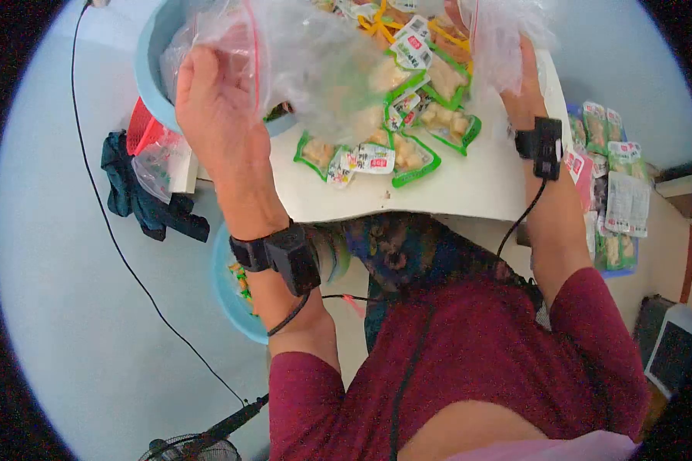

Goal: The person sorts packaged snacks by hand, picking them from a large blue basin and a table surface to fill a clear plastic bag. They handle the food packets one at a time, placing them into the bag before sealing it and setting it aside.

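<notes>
Holding a clear plastic zip bag with a red seal strip open over a white table: the left hand is clamped on the bag's near-left edge, and the right hand grips its right side, though the fingers there are hidden behind the film, so how tightly they close cannot be told. Both wrists carry black strapped devices with cables.

Under and beyond the bag: a loose pile of green-edged snack packets lying on the table, some seen through the plastic.

Left of the table: a light blue basin touching the table edge, a red basket just beside it, dark cloth on the floor.

Right of the table: a second batch of packets stacked in a tray.

Below the left forearm: another blue basin, partly hidden.
</notes>
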A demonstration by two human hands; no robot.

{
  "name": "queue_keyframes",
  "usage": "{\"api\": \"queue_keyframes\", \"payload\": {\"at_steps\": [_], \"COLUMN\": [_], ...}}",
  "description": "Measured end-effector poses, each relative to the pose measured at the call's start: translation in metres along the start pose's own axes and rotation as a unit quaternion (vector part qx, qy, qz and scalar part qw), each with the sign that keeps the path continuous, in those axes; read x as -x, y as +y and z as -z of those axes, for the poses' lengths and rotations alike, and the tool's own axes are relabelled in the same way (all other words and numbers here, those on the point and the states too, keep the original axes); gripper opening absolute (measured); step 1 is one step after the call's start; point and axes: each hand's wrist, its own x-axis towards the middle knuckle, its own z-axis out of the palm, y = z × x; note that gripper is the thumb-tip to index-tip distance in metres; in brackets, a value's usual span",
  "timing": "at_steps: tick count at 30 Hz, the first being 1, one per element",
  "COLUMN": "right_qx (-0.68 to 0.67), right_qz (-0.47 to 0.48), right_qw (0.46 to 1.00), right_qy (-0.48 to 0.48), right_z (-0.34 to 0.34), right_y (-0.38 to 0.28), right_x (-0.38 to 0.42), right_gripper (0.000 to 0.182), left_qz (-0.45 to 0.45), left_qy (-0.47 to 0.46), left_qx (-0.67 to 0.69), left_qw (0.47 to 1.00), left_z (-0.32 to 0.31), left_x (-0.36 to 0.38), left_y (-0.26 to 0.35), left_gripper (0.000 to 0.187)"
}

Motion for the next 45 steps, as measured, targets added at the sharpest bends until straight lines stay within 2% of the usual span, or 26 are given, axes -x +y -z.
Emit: {"api": "queue_keyframes", "payload": {"at_steps": [1,3,6,7,10,13,15,16,17,18,19,21,22,23,26,28,29,32,34,35,38,41,44,45], "right_qx": [0.021,0.171,0.445,0.497,0.597,0.662,0.690,0.688,0.670,0.638,0.559,0.387,0.335,0.281,0.281,0.326,0.324,0.310,0.284,0.257,0.208,0.221,0.245,0.262], "right_qz": [0.004,0.049,0.082,0.079,0.068,0.064,0.066,0.066,0.067,0.069,0.061,0.041,0.025,0.013,-0.025,-0.020,-0.020,-0.014,0.002,-0.002,-0.007,-0.018,-0.051,-0.044], "right_qw": [1.000,0.982,0.885,0.857,0.793,0.742,0.717,0.719,0.736,0.763,0.820,0.908,0.925,0.938,0.922,0.898,0.904,0.916,0.922,0.930,0.941,0.931,0.921,0.916], "right_qy": [0.011,0.067,0.110,0.109,0.101,0.085,0.072,0.071,0.075,0.079,0.105,0.154,0.178,0.204,0.267,0.294,0.279,0.255,0.263,0.261,0.266,0.289,0.300,0.300], "right_z": [-0.002,-0.009,-0.011,-0.008,0.010,0.026,0.035,0.034,0.032,0.021,0.004,-0.026,-0.022,-0.018,0.023,0.018,0.020,0.015,-0.006,0.005,0.029,0.021,0.022,0.009], "right_y": [0.002,0.005,0.005,0.005,0.011,0.015,0.014,0.014,0.013,0.014,0.015,0.017,0.016,0.014,0.009,0.018,0.017,0.017,0.022,0.020,0.019,0.026,0.023,0.025], "right_x": [0.002,0.018,0.045,0.051,0.059,0.054,0.054,0.054,0.055,0.055,0.047,0.036,0.035,0.034,0.029,0.025,0.024,0.022,0.019,0.021,0.022,0.022,0.020,0.019], "right_gripper": [0.043,0.043,0.042,0.042,0.041,0.041,0.040,0.040,0.040,0.040,0.038,0.035,0.035,0.035,0.039,0.040,0.040,0.038,0.034,0.035,0.038,0.038,0.038,0.038], "left_qz": [-0.001,-0.010,0.006,-0.006,-0.016,-0.029,-0.181,-0.252,-0.268,-0.284,-0.299,-0.282,-0.270,-0.252,-0.212,-0.163,-0.138,-0.100,-0.089,-0.083,-0.090,-0.146,-0.085,-0.124], "left_qy": [-0.010,-0.033,-0.062,-0.095,-0.172,-0.247,-0.245,-0.242,-0.219,-0.195,-0.170,-0.113,-0.083,-0.094,-0.042,-0.047,-0.050,-0.070,-0.067,-0.068,-0.135,-0.235,-0.228,-0.219], "left_qx": [-0.015,-0.051,-0.114,-0.118,-0.104,-0.239,-0.333,-0.375,-0.419,-0.463,-0.505,-0.651,-0.716,-0.720,-0.746,-0.774,-0.787,-0.752,-0.701,-0.674,-0.682,-0.700,-0.715,-0.706], "left_qw": [1.000,0.998,0.992,0.988,0.979,0.939,0.893,0.859,0.839,0.817,0.792,0.695,0.639,0.639,0.630,0.610,0.600,0.648,0.705,0.731,0.713,0.658,0.656,0.662], "left_z": [-0.010,-0.033,-0.074,-0.083,-0.108,-0.105,-0.095,-0.087,-0.077,-0.065,-0.057,-0.048,-0.043,-0.027,-0.005,0.001,0.005,0.017,0.019,0.018,0.016,0.017,-0.008,-0.008], "left_x": [-0.001,-0.003,0.007,0.012,0.032,0.031,0.019,0.014,0.009,0.003,-0.003,-0.005,-0.008,-0.018,-0.040,-0.056,-0.064,-0.090,-0.096,-0.098,-0.103,-0.115,-0.102,-0.098], "left_y": [-0.002,-0.010,-0.032,-0.047,-0.070,-0.074,-0.070,-0.067,-0.066,-0.065,-0.060,-0.044,-0.036,-0.045,-0.059,-0.056,-0.055,-0.060,-0.057,-0.057,-0.056,-0.075,-0.064,-0.066], "left_gripper": [0.020,0.017,0.016,0.015,0.010,0.013,0.024,0.030,0.041,0.052,0.064,0.084,0.095,0.109,0.108,0.107,0.107,0.108,0.106,0.105,0.103,0.086,0.063,0.052]}}
